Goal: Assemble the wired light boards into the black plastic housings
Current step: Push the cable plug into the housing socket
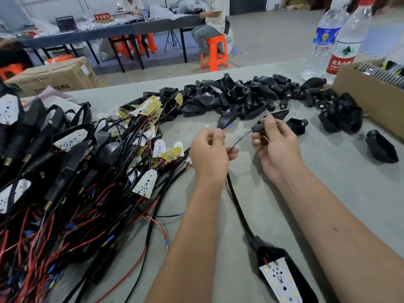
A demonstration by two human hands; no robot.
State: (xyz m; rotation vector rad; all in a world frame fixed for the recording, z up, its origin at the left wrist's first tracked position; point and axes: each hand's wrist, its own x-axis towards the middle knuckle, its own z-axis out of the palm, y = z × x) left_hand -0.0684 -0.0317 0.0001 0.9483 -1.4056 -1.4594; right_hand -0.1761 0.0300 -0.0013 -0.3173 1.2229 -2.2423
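My left hand [211, 153] pinches thin wire ends, a red and a blue-tipped one, above the table. My right hand [274, 146] holds a small black stem piece [258, 127] with a brass end, and a thin black wire runs into it from the left hand. From below my left hand a black sleeved cable [239, 209] leads down to a black housing [273, 254] near the front edge, where a white light board [281, 281] rests. A pile of empty black housings [240, 95] lies at the back. Loose wired boards [144, 182] lie tangled on the left.
Finished black units [65, 149] with red and black leads crowd the left side. A cardboard box [371, 99] stands at the right, two water bottles [336, 40] behind it. Single housings [381, 147] lie near the box. People sit at a far table [109, 31].
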